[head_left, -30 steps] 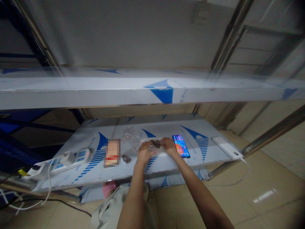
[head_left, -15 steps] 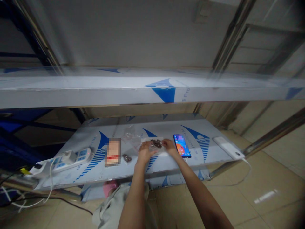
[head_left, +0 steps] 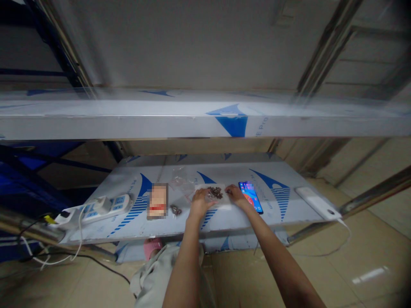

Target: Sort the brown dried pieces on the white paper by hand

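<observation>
Left hand [head_left: 199,200] sits spread at the left of the small dark pieces [head_left: 216,193], probably keeping them corralled; right hand [head_left: 236,195] is just right, can't tell if it's gripping.

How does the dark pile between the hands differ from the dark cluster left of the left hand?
The pile is broad; the cluster is much smaller. The pile lies on a whitish sheet or bag; the cluster lies off it. Both look dark brownish.
</observation>
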`<state>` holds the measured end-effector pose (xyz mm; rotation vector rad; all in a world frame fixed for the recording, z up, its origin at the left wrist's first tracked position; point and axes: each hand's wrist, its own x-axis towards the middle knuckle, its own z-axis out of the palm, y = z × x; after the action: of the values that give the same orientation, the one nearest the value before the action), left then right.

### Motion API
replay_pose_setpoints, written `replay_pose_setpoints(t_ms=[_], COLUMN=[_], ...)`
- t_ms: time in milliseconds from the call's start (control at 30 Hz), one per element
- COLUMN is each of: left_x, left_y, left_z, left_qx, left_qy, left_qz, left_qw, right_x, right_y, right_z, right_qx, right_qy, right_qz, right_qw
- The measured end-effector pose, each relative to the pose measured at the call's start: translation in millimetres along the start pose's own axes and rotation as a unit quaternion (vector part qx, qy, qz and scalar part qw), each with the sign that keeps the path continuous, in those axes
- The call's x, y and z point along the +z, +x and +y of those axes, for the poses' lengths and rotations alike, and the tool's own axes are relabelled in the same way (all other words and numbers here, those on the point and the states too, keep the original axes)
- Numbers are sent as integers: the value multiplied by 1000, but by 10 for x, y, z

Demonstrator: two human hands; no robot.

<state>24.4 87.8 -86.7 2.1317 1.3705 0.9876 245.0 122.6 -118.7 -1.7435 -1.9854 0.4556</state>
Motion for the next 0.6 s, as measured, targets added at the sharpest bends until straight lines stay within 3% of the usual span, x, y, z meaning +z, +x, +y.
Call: replay_pose_setpoints(t_ms=[267, 367, 467, 600], left_x=[7, 10, 15, 26], left_y=[2, -3, -4, 7], left_z=[-7, -16, -19, -23], left_qx=[2, 4, 1, 3], left_qy=[11, 12, 14, 11], left_qz=[-3, 0, 7, 25], left_qw=[1000, 1000, 1000, 1000], right_x=[-10, -35, -40, 20], right_y=[29, 49, 37, -50], right_z=[-73, -181, -366, -655], right_qx=[29, 48, 44, 8], right_qy=[3, 117, 270, 365], right_qz=[9, 56, 94, 29], right_qw=[1000, 990, 957, 930])
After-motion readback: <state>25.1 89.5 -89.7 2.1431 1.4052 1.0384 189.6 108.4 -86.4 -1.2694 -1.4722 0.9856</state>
